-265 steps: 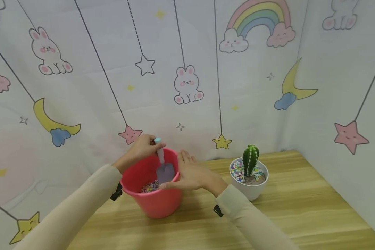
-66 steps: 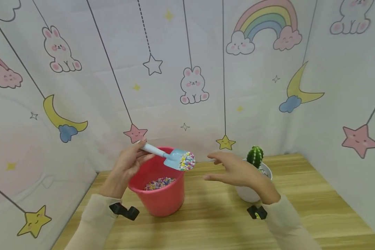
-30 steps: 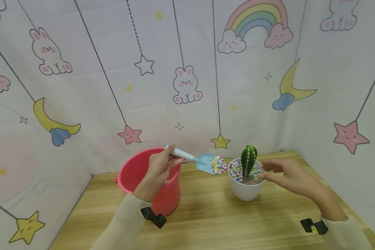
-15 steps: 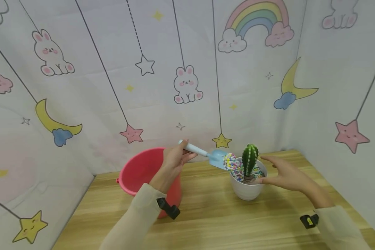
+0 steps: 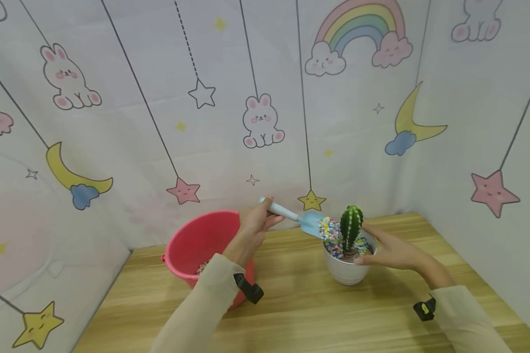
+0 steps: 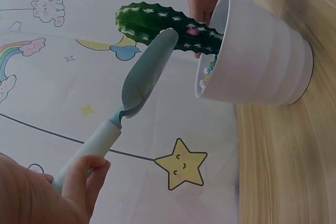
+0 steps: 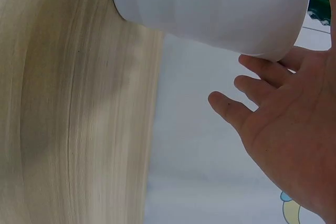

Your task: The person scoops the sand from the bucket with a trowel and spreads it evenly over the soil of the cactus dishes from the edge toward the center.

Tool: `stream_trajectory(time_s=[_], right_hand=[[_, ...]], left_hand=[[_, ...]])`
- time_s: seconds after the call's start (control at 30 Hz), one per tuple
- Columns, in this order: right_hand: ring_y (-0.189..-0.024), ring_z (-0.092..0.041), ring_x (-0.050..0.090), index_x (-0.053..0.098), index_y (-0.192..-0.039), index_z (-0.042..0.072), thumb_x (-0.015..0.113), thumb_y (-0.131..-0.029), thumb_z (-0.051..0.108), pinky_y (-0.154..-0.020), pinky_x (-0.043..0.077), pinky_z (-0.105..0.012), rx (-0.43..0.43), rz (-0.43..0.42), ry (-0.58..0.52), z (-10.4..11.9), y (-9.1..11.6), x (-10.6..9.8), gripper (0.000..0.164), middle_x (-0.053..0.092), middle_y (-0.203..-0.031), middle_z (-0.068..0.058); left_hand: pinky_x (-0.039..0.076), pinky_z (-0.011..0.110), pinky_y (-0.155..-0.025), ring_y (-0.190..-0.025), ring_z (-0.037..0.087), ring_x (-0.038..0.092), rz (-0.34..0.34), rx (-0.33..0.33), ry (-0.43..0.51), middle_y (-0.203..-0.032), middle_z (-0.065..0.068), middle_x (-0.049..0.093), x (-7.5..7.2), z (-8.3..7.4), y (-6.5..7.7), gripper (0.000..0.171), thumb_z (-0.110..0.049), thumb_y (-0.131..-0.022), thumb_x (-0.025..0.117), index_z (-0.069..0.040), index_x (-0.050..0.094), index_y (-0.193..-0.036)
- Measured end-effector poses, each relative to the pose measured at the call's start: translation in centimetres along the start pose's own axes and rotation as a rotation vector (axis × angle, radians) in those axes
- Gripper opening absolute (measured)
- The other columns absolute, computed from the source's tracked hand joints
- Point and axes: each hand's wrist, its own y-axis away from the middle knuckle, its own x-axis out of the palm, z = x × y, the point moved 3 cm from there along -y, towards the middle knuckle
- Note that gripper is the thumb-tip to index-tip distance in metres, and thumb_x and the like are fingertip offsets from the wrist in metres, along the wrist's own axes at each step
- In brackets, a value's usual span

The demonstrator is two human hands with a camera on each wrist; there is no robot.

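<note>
My left hand (image 5: 253,225) grips the white handle of a small blue hand trowel (image 5: 310,224). Colourful pebbles (image 5: 329,229) lie heaped at the blade's tip, over the left side of a white flowerpot (image 5: 346,272). A green cactus (image 5: 351,225) stands upright in the pot, with more pebbles and a brown patch around its base. The left wrist view shows the trowel (image 6: 147,77) tilted, its blade overlapping the cactus (image 6: 173,27). On the pot's right side my right hand (image 5: 395,251) holds the rim between thumb and fingers; its lower fingers (image 7: 231,108) extend away from the wall.
A red bucket (image 5: 181,245) stands left of the pot, under my left forearm, with some pebbles inside. Both sit on a wood-grain table (image 5: 300,314). A patterned cloth backdrop (image 5: 229,147) rises behind and at both sides.
The left hand has carried the trowel from the bucket rightward to the pot, now with pebbles on the blade. The right hand has left the bucket and come round the pot's rim.
</note>
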Motion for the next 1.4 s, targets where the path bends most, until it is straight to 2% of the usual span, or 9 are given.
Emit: stream_trajectory(time_s=[0.2, 0.4, 0.63, 0.73, 0.87, 0.93, 1.07, 1.23, 1.4], right_hand=[[-0.147, -0.059, 0.039, 0.030, -0.159, -0.011, 0.081, -0.087, 0.054, -0.118, 0.038, -0.075, -0.005, -0.032, 0.029, 0.8, 0.2, -0.1, 0.109, 0.037, -0.161, -0.037], [-0.142, -0.051, 0.051, 0.035, -0.157, -0.006, 0.078, -0.090, 0.057, -0.118, 0.043, -0.069, -0.072, -0.108, 0.058, 2.0, 0.5, 1.1, 0.101, 0.051, -0.154, -0.031], [-0.138, -0.056, 0.052, 0.032, -0.155, -0.015, 0.066, -0.094, 0.069, -0.112, 0.049, -0.069, 0.001, -0.129, 0.222, 3.6, 1.6, 1.9, 0.109, 0.047, -0.151, -0.040], [-0.137, -0.054, 0.054, 0.034, -0.156, -0.010, 0.069, -0.093, 0.066, -0.111, 0.050, -0.068, -0.025, -0.115, 0.174, 3.6, 1.5, 1.5, 0.105, 0.049, -0.151, -0.036], [-0.144, -0.055, 0.046, 0.028, -0.160, -0.004, 0.076, -0.092, 0.057, -0.117, 0.042, -0.073, -0.066, -0.086, 0.056, 2.4, 1.1, 1.3, 0.103, 0.043, -0.158, -0.033], [-0.149, -0.058, 0.038, 0.020, -0.164, -0.004, 0.076, -0.093, 0.055, -0.120, 0.036, -0.075, -0.057, -0.072, 0.014, 1.6, 1.1, 1.6, 0.108, 0.033, -0.164, -0.035], [-0.149, -0.058, 0.037, 0.017, -0.165, -0.002, 0.076, -0.093, 0.055, -0.120, 0.034, -0.075, -0.035, -0.098, -0.026, 0.8, 1.2, 2.6, 0.110, 0.032, -0.164, -0.035], [-0.140, -0.059, 0.047, 0.024, -0.157, -0.010, 0.073, -0.092, 0.062, -0.115, 0.043, -0.074, 0.020, -0.146, 0.033, 2.3, 1.4, 3.3, 0.108, 0.040, -0.152, -0.039], [-0.135, -0.058, 0.052, 0.025, -0.154, -0.012, 0.072, -0.092, 0.063, -0.111, 0.048, -0.072, 0.029, -0.113, 0.082, 3.6, 1.8, 3.0, 0.108, 0.044, -0.147, -0.040]], left_hand=[[0.066, 0.022, -0.061, -0.063, 0.012, 0.075, -0.009, 0.013, -0.002, -0.097, 0.016, 0.063, 0.2, -0.1, -0.2, 0.040, -0.020, -0.106, 0.065, 0.002, 0.063, -0.138], [0.065, 0.021, -0.061, -0.063, 0.012, 0.075, -0.027, 0.009, -0.027, -0.103, 0.018, 0.063, 0.0, 0.0, -0.2, 0.040, -0.021, -0.106, 0.065, 0.006, 0.063, -0.135], [0.064, 0.020, -0.058, -0.059, 0.011, 0.074, -0.059, 0.025, -0.055, -0.099, 0.019, 0.065, 0.0, 0.2, -0.1, 0.040, -0.019, -0.105, 0.066, 0.012, 0.062, -0.129], [0.064, 0.019, -0.058, -0.058, 0.010, 0.074, -0.062, 0.032, -0.065, -0.097, 0.018, 0.066, 0.1, 0.3, -0.2, 0.041, -0.020, -0.104, 0.066, 0.012, 0.062, -0.129], [0.064, 0.019, -0.059, -0.060, 0.011, 0.076, -0.068, 0.045, -0.099, -0.103, 0.021, 0.068, 0.1, 0.4, -0.1, 0.044, -0.022, -0.104, 0.068, 0.013, 0.062, -0.130], [0.065, 0.021, -0.061, -0.065, 0.015, 0.078, -0.071, 0.053, -0.120, -0.110, 0.025, 0.069, 0.1, 0.5, -0.1, 0.046, -0.022, -0.103, 0.069, 0.013, 0.061, -0.131], [0.067, 0.024, -0.065, -0.083, 0.026, 0.082, -0.075, 0.070, -0.149, -0.121, 0.031, 0.069, 0.3, 0.6, -0.1, 0.048, -0.022, -0.103, 0.069, 0.013, 0.059, -0.134], [0.067, 0.025, -0.065, -0.079, 0.026, 0.082, -0.088, 0.102, -0.160, -0.112, 0.027, 0.072, 0.4, 0.6, 0.1, 0.045, -0.022, -0.102, 0.071, 0.013, 0.063, -0.129], [0.068, 0.028, -0.068, -0.085, 0.030, 0.081, -0.101, 0.106, -0.176, -0.104, 0.021, 0.071, 0.4, 0.8, 0.1, 0.042, -0.022, -0.102, 0.071, 0.012, 0.065, -0.125]])
